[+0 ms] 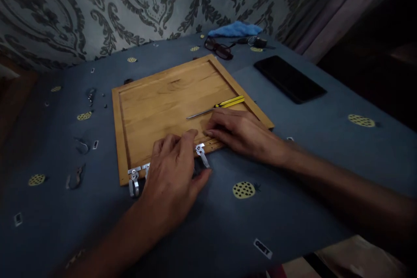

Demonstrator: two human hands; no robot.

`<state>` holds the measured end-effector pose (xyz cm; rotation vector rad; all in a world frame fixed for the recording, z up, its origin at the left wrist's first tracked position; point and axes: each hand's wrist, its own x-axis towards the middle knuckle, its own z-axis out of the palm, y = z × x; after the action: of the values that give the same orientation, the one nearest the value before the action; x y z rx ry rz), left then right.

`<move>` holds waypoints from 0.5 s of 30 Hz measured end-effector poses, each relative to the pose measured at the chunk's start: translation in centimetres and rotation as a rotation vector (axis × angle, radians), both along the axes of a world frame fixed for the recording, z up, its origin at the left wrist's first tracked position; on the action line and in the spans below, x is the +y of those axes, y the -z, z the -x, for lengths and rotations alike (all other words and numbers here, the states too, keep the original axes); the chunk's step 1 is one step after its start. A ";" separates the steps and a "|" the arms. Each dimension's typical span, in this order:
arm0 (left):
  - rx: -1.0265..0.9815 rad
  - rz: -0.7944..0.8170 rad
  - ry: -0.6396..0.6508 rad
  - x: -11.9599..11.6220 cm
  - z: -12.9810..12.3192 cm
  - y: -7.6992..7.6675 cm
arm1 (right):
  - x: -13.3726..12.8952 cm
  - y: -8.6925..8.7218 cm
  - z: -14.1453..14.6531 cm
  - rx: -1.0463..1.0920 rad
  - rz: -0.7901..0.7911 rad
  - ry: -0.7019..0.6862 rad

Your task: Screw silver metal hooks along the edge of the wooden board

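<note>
A framed wooden board lies on the table, with silver metal hooks along its near edge. One hook shows at the left corner and another hook near the middle. My left hand is wrapped over that edge between them, fingers on top and thumb below, covering part of the metal strip. Just to its right, my right hand rests on the board with its fingers pressed together near the edge; whatever they pinch is hidden. Behind it, a yellow-and-black screwdriver lies on the board, touching neither hand visibly.
Loose hooks and small metal bits lie left of the board. A black phone is at the right. Glasses and a blue cloth sit at the back, by the patterned wall. Pineapple prints mark the tablecloth.
</note>
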<state>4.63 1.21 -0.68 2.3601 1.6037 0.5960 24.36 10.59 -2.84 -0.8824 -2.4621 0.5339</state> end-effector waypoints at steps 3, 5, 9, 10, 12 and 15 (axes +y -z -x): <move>0.021 -0.015 -0.002 -0.1 -0.2 0.1 | -0.4 -0.8 -0.3 0.065 0.007 0.004; 0.042 -0.017 0.001 -0.1 -0.3 0.0 | -0.6 -1.2 -0.4 0.064 0.005 0.003; 0.053 -0.020 0.016 -0.2 -0.2 0.0 | -0.5 -1.1 -0.5 0.021 -0.005 -0.040; 0.050 -0.025 0.015 -0.2 -0.2 0.0 | -0.4 -0.9 -0.5 0.002 -0.012 -0.065; 0.042 -0.029 0.009 -0.1 -0.1 0.0 | -0.1 -0.7 -0.3 -0.033 -0.031 -0.113; 0.025 -0.019 0.010 0.1 -0.1 0.0 | 0.2 -0.8 0.2 -0.093 -0.034 -0.175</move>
<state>4.73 1.28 -0.73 2.3967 1.6025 0.5848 24.11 10.81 -2.06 -0.6967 -2.6410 0.5194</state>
